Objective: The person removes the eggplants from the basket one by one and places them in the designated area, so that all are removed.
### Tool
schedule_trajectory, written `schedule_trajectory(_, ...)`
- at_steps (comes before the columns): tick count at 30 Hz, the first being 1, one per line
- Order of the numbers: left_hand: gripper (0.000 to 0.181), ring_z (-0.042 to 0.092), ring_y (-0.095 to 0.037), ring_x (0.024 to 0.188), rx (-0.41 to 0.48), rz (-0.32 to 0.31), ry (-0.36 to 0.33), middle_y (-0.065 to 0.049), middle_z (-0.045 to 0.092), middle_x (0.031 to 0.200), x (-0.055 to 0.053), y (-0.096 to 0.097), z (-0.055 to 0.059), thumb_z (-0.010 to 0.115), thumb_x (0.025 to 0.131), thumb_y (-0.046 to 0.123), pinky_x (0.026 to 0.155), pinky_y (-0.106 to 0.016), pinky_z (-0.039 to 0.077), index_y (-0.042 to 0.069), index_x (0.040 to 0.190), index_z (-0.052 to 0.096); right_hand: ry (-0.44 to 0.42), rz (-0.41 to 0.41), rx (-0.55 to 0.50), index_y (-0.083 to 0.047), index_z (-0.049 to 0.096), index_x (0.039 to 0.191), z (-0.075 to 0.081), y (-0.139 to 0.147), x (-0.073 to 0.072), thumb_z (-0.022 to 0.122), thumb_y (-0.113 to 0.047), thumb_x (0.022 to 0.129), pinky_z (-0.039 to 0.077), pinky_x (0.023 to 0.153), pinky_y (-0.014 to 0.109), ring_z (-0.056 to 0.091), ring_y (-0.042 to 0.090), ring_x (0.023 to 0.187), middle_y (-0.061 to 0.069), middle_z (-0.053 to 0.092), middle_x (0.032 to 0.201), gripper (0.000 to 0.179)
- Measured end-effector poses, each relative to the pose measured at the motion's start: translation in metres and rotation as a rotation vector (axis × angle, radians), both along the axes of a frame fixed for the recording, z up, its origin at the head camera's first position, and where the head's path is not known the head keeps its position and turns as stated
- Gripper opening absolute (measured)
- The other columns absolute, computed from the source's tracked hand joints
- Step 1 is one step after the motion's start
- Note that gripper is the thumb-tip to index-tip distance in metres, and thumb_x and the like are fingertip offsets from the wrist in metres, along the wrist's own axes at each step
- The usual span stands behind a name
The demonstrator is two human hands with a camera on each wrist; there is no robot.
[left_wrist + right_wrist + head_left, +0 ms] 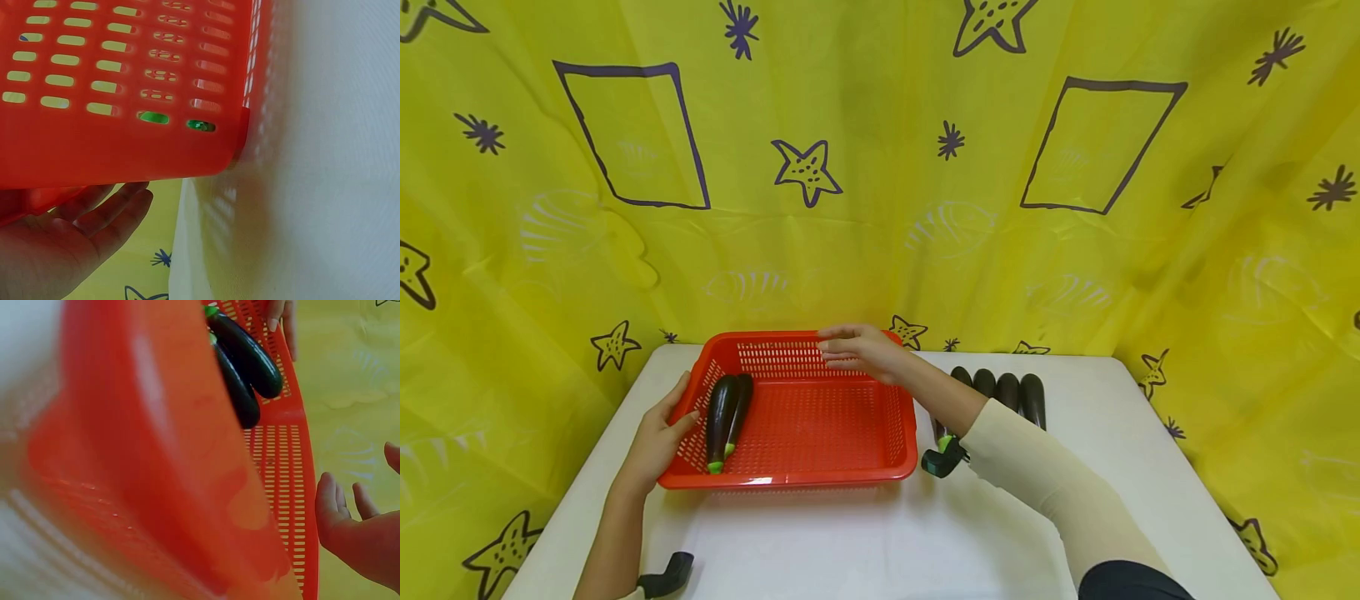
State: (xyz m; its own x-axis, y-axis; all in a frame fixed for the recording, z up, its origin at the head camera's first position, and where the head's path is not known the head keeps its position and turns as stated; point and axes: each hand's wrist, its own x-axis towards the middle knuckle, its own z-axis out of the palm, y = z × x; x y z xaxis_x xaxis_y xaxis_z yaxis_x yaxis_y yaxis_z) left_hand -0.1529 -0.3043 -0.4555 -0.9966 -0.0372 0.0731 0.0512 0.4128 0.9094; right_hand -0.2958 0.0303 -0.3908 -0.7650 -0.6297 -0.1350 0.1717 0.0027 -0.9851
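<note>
A red plastic basket (820, 425) with slotted walls stands on the white table. Two eggplants (721, 421) lie side by side at its left end, green stem ends toward the near wall. My left hand (653, 437) grips the basket's left rim, thumb over the inside and fingers along the outside; the left wrist view shows the fingers (119, 212) beyond the rim. Over the far right part of the basket, my right hand (865, 352) extends its fingers to the left and holds nothing. In the right wrist view, the right hand (365, 540) appears beside the far rim with spread fingers.
Several more eggplants (1032, 400) lie in a row on the table right of the basket, partly hidden by my right forearm. A yellow patterned curtain (880, 250) hangs close behind the table (820, 550) and along both sides.
</note>
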Motion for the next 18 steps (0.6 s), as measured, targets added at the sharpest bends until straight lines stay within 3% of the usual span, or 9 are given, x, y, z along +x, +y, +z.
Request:
schedule_trajectory(9,0.068,0.039,-0.049,0.139,0.006,-0.002,0.001,-0.032,0.022,0.167,0.0,0.001,0.001,0.049,0.108,0.002,0.082,-0.012,0.046,0.003,0.167,0.016,-0.002,0.04,0.004,0.012,0.044,0.152,0.002,-0.012,-0.011,0.055,0.001,0.106,0.037,0.115,0.054,0.04,0.052,0.142,0.031,0.046,0.153,0.048)
schedule_trajectory(18,0.068,0.039,-0.049,0.138,-0.007,0.004,-0.005,-0.032,0.023,0.167,0.0,0.001,0.002,0.05,0.107,0.001,0.082,-0.01,0.044,0.002,0.166,0.016,-0.029,0.027,0.025,0.012,0.046,0.15,-0.001,-0.02,-0.021,0.059,0.002,0.105,0.039,0.114,0.053,0.045,0.051,0.14,0.03,0.048,0.15,0.049)
